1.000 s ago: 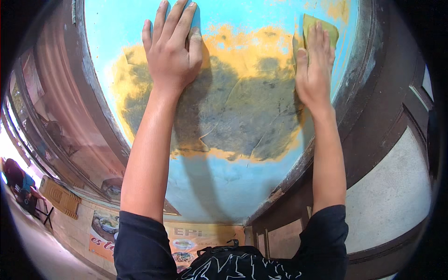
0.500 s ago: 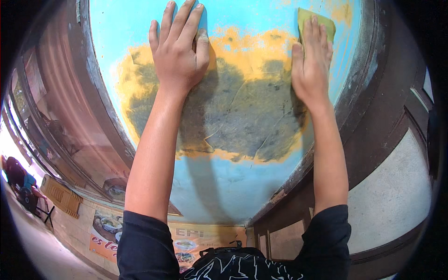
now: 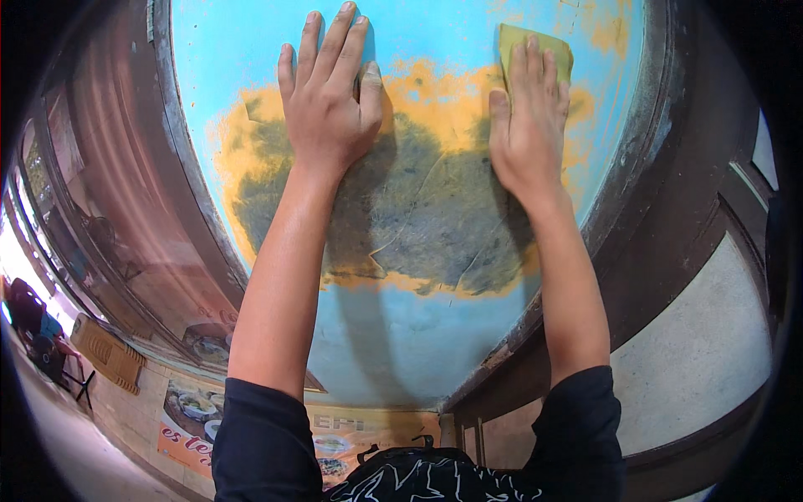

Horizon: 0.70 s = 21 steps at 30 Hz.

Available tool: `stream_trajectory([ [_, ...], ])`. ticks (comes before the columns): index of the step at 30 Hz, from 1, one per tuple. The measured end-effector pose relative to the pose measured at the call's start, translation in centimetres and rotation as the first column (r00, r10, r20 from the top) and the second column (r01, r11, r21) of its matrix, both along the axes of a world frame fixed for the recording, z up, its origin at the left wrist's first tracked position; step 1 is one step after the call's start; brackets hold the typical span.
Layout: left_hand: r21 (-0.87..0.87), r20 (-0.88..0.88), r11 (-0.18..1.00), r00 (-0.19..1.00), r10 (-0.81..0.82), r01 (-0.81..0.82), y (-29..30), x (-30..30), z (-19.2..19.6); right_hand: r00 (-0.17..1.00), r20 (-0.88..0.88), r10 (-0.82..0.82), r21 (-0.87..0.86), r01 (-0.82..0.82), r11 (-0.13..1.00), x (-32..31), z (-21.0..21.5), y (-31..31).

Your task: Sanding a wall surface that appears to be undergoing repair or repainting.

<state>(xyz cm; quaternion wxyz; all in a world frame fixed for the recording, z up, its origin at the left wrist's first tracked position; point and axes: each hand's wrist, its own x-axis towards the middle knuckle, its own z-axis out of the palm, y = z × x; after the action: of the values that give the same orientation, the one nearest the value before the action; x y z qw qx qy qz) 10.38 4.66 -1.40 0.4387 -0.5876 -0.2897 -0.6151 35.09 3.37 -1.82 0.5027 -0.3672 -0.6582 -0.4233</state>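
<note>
My left hand lies flat on a light blue painted wall, its fingers spread and nothing in it. Under the stretched fingers of my right hand, a yellow-green sheet of sandpaper is pressed against the same wall. The thumb rests along the sheet's left side, and the palm hides its lower part. Between and below both hands spreads a worn patch, dark grey in the middle with an orange-yellow rim. Fine cracks run through the grey.
Dark wooden frames border the panel at the left and right. Farther left are a glass pane, a stack of tan plastic stools and a seated person. Food banners hang low behind.
My right hand has slid left and slightly down across the wall with the sandpaper under it. The view has shifted slightly; my left hand stays flat in place.
</note>
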Motion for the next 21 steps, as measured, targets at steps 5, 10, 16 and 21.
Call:
stream_trajectory([
  [5,-0.02,0.02,1.0,1.0,0.014,-0.014,-0.1,-0.5,0.0,0.999,0.027,-0.021,-0.012,0.021,1.0,-1.1,0.5,-0.7],
  [10,-0.007,-0.002,1.0,1.0,0.025,-0.025,-0.2,-1.0,0.2,1.0,0.004,0.026,-0.021,-0.026,0.999,-2.4,4.5,-1.6],
  [16,-0.018,0.007,1.0,1.0,0.012,-0.012,-0.7,-1.3,0.1,0.999,0.033,-0.004,-0.021,0.005,1.0,-2.7,-0.6,-1.1],
  [21,-0.003,0.004,1.0,1.0,-0.001,0.001,-1.0,-1.7,0.1,0.999,0.035,-0.02,-0.027,0.02,0.999,-3.1,1.2,-1.1],
])
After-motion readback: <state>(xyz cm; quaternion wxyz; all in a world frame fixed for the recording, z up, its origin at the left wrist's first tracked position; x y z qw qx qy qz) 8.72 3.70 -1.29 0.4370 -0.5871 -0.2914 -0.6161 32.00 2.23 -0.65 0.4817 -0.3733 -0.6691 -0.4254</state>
